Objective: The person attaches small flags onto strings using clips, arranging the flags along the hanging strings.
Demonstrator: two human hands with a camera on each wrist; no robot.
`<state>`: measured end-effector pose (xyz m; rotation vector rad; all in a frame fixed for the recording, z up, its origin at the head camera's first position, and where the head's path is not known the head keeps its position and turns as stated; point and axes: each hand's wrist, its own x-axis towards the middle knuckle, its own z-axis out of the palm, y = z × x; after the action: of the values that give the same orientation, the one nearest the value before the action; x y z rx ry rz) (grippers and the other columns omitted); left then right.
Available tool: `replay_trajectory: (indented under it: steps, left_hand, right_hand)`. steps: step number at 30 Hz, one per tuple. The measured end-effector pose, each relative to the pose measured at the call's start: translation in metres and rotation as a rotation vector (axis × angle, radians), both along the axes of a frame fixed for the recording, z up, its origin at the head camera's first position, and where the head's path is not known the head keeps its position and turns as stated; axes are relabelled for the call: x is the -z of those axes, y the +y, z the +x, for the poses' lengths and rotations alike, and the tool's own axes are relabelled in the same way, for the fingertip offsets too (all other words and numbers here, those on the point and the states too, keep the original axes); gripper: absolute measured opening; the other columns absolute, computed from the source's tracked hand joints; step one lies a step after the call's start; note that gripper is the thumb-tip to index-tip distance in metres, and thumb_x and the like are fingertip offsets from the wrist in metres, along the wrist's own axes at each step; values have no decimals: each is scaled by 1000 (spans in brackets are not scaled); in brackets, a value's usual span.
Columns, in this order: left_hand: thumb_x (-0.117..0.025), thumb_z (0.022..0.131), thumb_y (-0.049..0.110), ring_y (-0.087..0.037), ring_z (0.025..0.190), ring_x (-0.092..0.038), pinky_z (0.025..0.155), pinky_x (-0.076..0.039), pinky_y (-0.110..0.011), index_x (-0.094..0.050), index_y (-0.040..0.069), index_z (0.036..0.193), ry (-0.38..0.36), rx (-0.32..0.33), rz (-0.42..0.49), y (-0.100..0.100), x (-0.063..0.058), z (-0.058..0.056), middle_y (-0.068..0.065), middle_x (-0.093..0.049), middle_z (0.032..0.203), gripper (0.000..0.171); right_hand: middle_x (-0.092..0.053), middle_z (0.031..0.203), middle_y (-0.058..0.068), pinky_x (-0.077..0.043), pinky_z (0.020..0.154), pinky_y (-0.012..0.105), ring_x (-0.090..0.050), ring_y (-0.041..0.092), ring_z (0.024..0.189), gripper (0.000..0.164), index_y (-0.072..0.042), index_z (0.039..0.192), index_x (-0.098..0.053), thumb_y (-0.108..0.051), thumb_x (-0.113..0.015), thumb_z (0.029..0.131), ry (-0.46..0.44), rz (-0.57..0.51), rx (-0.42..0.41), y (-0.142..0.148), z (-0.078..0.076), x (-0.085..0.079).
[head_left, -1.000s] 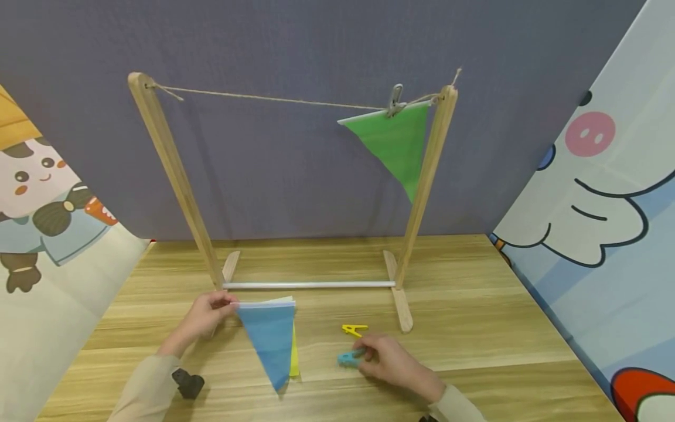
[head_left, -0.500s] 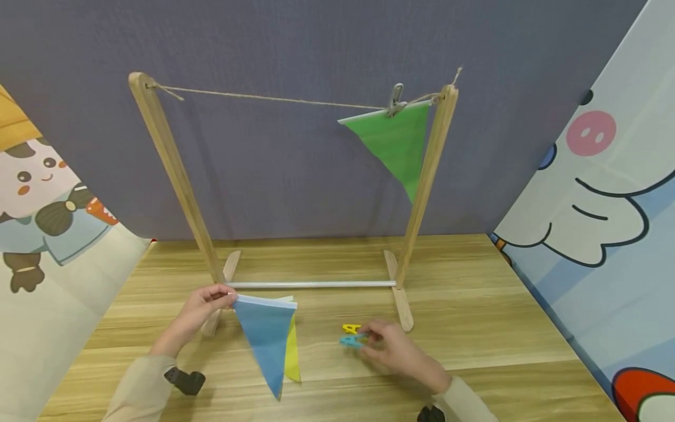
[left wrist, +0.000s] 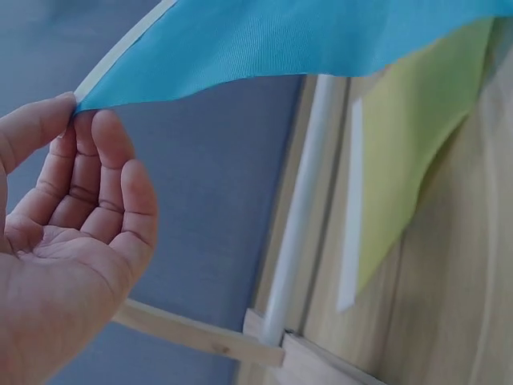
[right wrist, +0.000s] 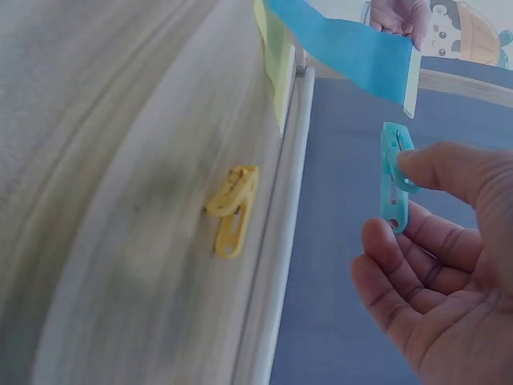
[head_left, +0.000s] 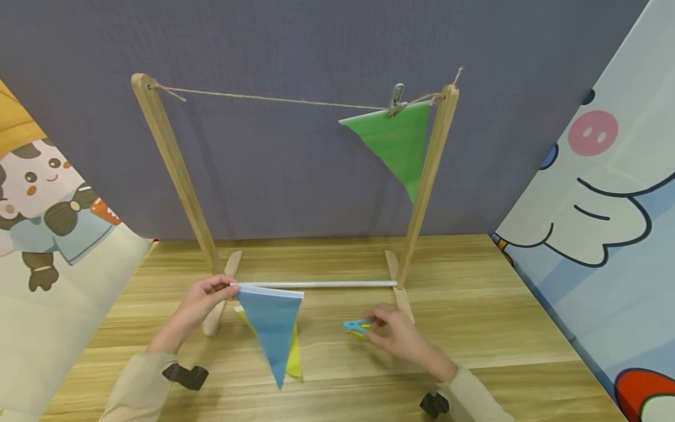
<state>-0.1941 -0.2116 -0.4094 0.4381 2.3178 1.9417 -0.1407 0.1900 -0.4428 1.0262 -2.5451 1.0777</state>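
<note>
My left hand pinches the upper left corner of a blue triangular pennant, between thumb and fingertips in the left wrist view. The pennant hangs point down, white band on top, raised off the table. Behind it lies a yellow pennant, partly hidden, its white edge showing in the left wrist view. A light blue clothespin is pinched between thumb and fingers of my right hand. Below it on the table rests a yellow clothespin, mostly covered in the head view.
A wooden stand with a left post, a right post and a white crossbar stands behind the hands. Twine runs between the post tops. A metal clip holds a green pennant near the right post.
The blue pennant has risen off the yellow one in my left hand, uncovering more of it. My right hand has moved up and slightly right with the light blue clothespin, now overlapping the yellow clothespin.
</note>
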Motion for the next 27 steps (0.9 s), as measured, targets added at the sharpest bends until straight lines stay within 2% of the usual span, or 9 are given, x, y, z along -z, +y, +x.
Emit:
replay_trajectory:
  steps: [5, 12, 19, 23, 27]
  left_hand:
    - [-58, 93, 6, -8, 76, -61, 74, -50, -21, -66, 8, 91, 18, 8, 29, 5, -7, 0, 9, -64, 80, 9]
    - [-58, 92, 3, -6, 72, -60, 71, -49, -20, -68, 17, 87, 40, -6, 122, 12, -18, -1, 9, -63, 77, 18]
    - [-58, 92, 5, -9, 73, -58, 68, -49, -20, -67, 18, 87, 39, -32, 176, 20, -29, -3, 7, -61, 77, 16]
    - [-59, 92, 5, -8, 74, -58, 68, -49, -19, -67, 18, 86, 42, -47, 189, 25, -34, -5, 7, -61, 81, 16]
    - [-59, 92, 5, -8, 76, -58, 68, -50, -19, -67, 16, 87, 44, -45, 216, 30, -38, -7, 7, -61, 85, 14]
  right_hand:
    - [-62, 85, 11, -55, 65, 26, -60, 17, 69, 25, 5, 94, -63, 6, -75, 73, 33, -11, -3, 2, -4, -8]
    - [-63, 87, 9, -54, 65, 28, -58, 14, 71, 23, 3, 95, -63, 5, -73, 75, 50, 3, 25, 5, -9, -23]
    - [-63, 88, 8, -53, 67, 25, -57, 14, 73, 27, 2, 98, -63, 4, -74, 73, 81, 24, 50, 6, -14, -38]
    - [-63, 88, 10, -53, 67, 29, -58, 16, 74, 27, 2, 99, -64, 4, -74, 74, 66, 26, 58, 6, -17, -44]
    - [-63, 89, 9, -53, 66, 27, -58, 16, 74, 24, 1, 99, -64, 3, -73, 76, 55, 27, 62, 6, -19, -52]
